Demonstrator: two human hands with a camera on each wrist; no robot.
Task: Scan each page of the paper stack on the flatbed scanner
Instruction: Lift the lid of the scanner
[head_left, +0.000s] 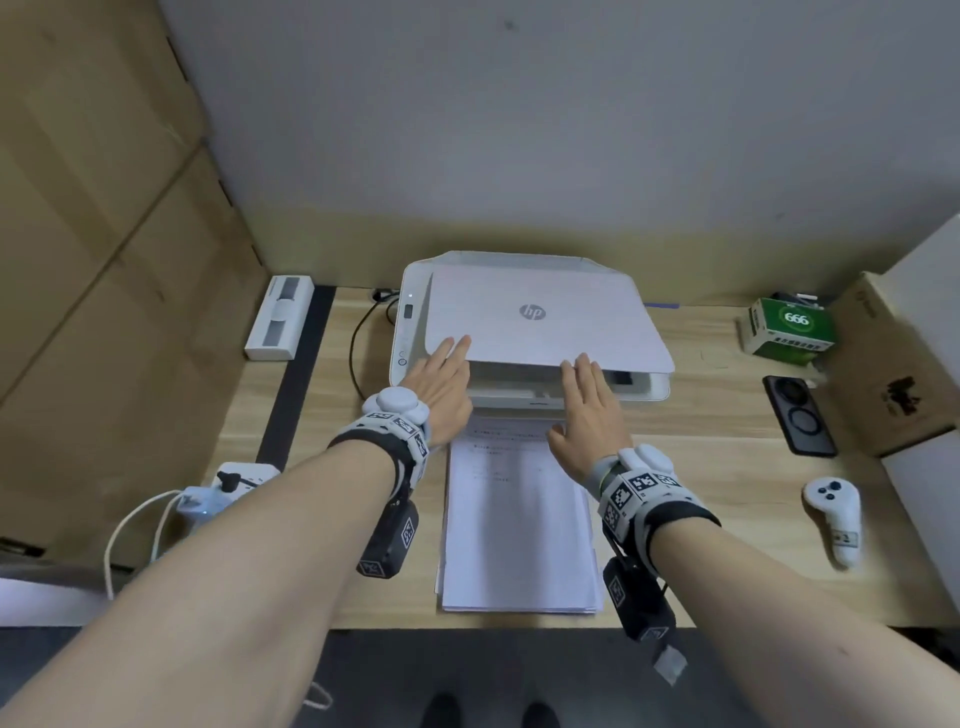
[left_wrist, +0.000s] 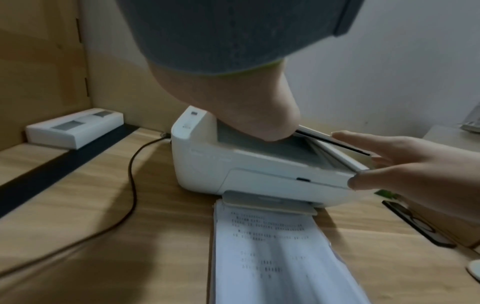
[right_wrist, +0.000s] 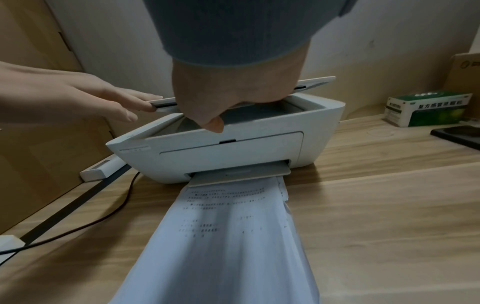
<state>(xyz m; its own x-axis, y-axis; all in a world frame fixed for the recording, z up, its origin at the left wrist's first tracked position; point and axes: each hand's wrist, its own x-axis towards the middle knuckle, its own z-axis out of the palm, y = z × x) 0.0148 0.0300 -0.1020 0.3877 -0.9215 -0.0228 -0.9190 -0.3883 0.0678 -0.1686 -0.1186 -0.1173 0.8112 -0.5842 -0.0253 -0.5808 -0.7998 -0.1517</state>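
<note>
Both my hands, left (head_left: 441, 384) and right (head_left: 589, 400), have straight fingers at the scanner (head_left: 644, 387) lid's (head_left: 545, 322) front edge, gripping nothing; lid partly raised. Stack (head_left: 519, 525) lies before the scanner. No page shows on the glass, so scanning seems barely begun.

I read "hp" on the scanner lid (head_left: 532, 312) just beyond my fingertips, and "666" on the green box (head_left: 789, 326) far right of them.
</note>
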